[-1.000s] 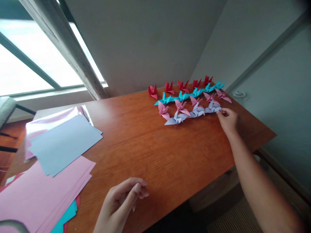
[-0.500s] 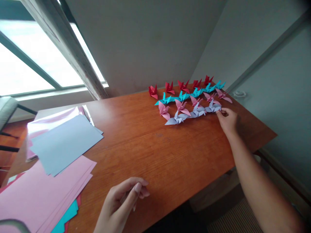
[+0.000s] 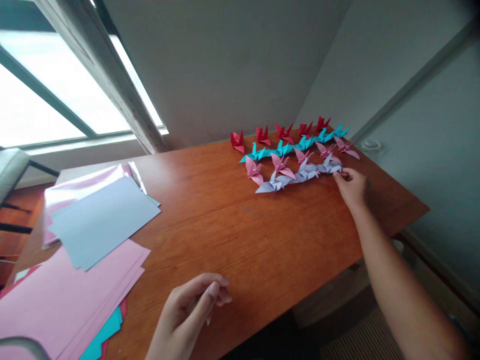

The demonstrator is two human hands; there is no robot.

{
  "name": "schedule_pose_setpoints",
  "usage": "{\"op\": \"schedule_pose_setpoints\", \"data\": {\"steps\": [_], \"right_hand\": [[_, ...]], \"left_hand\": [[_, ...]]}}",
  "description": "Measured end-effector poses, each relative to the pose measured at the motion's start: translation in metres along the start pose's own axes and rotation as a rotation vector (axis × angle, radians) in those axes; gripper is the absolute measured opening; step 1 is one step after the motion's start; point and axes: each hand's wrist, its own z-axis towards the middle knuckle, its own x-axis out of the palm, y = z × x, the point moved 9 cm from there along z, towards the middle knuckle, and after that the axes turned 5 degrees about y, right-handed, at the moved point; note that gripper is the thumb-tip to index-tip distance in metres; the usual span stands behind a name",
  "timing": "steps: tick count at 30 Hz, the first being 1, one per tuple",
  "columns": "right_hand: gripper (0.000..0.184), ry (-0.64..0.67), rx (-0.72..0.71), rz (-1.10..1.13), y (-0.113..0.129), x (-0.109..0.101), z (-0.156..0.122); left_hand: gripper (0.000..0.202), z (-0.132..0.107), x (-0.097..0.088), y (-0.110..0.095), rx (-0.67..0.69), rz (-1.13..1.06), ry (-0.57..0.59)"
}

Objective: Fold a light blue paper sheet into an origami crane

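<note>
Rows of paper cranes stand at the far right of the wooden table (image 3: 232, 235): red ones (image 3: 285, 132) at the back, then teal (image 3: 285, 148), pink (image 3: 281, 164) and lavender (image 3: 303, 173) in front. My right hand (image 3: 350, 186) reaches out to the right end of the lavender row, its fingertips pinched on the wing tip of the last lavender crane (image 3: 330, 166). My left hand (image 3: 191, 310) hovers near the table's front edge, fingers curled loosely with the thumb against them; nothing shows in it.
Stacks of flat paper lie at the left: a lavender sheet (image 3: 103, 220) on shiny pink ones, and pink sheets (image 3: 63, 300) over teal and red. A window and a slanted frame rise at the back left. Grey walls stand behind and to the right.
Almost nothing differs. The view drifted slightly, and both hands keep their places.
</note>
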Motion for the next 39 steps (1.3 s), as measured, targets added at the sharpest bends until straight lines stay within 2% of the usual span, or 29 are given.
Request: {"op": "schedule_pose_setpoints", "data": {"steps": [5,7,9,14,17,24,31,39], "right_hand": [[0.028,-0.047,0.006,0.030,0.006,-0.009,-0.004],[0.026,-0.111,-0.010,0.017,0.017,-0.020,-0.011],[0.023,-0.177,-0.101,-0.052,0.040,-0.030,-0.021],[0.023,0.003,-0.286,-0.114,0.097,-0.011,-0.042],[0.022,0.053,-0.345,-0.134,0.114,0.002,-0.046],[0.011,0.081,-0.395,-0.193,0.120,0.020,-0.041],[0.009,0.063,-0.408,-0.193,0.123,0.021,-0.044],[0.010,0.040,-0.361,-0.120,0.121,0.022,-0.043]], "left_hand": [[0.040,0.001,0.000,-0.002,0.014,-0.016,-0.010],[0.040,0.001,-0.001,-0.002,0.018,-0.016,-0.013],[0.038,0.001,0.000,-0.001,0.022,-0.014,-0.002],[0.036,0.002,0.002,-0.001,0.020,-0.013,0.026],[0.038,0.002,0.001,-0.004,0.020,-0.025,-0.001],[0.039,0.001,0.000,-0.004,0.020,-0.018,-0.010],[0.038,0.001,0.000,-0.003,0.031,-0.002,0.003],[0.037,0.000,0.000,0.001,0.011,-0.019,0.012]]}}
